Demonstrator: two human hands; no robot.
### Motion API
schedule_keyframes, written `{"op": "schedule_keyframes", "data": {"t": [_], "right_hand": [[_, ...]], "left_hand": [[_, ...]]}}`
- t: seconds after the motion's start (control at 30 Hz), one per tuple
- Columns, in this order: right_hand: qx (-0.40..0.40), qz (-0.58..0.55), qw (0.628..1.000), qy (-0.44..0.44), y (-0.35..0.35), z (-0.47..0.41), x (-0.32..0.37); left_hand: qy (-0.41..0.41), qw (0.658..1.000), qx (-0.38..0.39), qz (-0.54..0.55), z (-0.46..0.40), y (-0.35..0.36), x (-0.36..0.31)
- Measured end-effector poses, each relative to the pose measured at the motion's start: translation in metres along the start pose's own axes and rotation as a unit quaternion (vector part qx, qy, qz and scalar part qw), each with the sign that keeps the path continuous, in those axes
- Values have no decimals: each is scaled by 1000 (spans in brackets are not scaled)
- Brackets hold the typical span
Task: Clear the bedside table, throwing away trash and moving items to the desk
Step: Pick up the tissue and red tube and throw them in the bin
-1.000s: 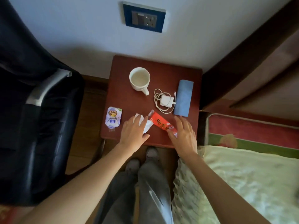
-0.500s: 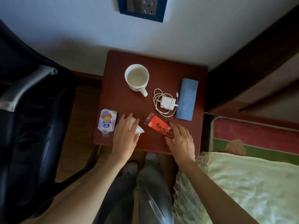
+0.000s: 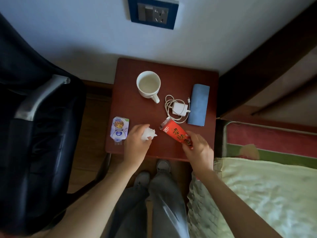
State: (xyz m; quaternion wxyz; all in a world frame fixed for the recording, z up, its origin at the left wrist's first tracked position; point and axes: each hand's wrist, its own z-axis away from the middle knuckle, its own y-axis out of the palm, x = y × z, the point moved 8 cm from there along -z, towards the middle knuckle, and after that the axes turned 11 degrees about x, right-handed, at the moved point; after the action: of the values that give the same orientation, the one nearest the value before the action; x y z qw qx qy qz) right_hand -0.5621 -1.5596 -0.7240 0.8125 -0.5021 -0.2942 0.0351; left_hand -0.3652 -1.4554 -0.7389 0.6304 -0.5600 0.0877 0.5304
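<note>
So far only the first bits of trash are in hand, and nothing looks put away yet. The left hand (image 3: 137, 143) has its fingers (image 3: 140, 128) curled tight around a crumpled white tissue (image 3: 148, 133), which sticks out past the fingertips. The right hand (image 3: 197, 150) has its fingers (image 3: 199, 140) pinched on the near end of a red snack wrapper (image 3: 175, 133), and the far end of it points away from the fingers and looks tipped up off the surface (image 3: 130, 109). I think both of these are trash and need a bin, but no bin shows. Just to the left of the left fingers lies a small purple and white packet (image 3: 119, 128), flat on the surface. Farther away, past the fingers, stand a white mug (image 3: 148, 85), a white charger (image 3: 180, 109) with its cord looped around it, and a folded blue cloth (image 3: 198, 104) beside the charger. Those look like the things to carry to the desk, which I cannot see. So most of the job is left. The surface is a small dark red table set against a pale wall with a blue wall socket (image 3: 153, 12). A black chair (image 3: 34, 117) stands on the left, and a bed (image 3: 265, 194) with a light cover is on the right.
</note>
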Motion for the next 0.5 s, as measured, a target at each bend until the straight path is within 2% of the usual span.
{"op": "schedule_keyframes", "data": {"t": [0.23,0.37,0.5], "right_hand": [[-89,-57,993,47,-96,83,26],[-141,-87,983,83,-146,153,38],[-205,-96,966,121,-184,241,47]], "left_hand": [[101,989,43,95,63,-78,-100],[181,978,51,89,117,-118,-155],[232,965,93,83,171,-129,-192]]}}
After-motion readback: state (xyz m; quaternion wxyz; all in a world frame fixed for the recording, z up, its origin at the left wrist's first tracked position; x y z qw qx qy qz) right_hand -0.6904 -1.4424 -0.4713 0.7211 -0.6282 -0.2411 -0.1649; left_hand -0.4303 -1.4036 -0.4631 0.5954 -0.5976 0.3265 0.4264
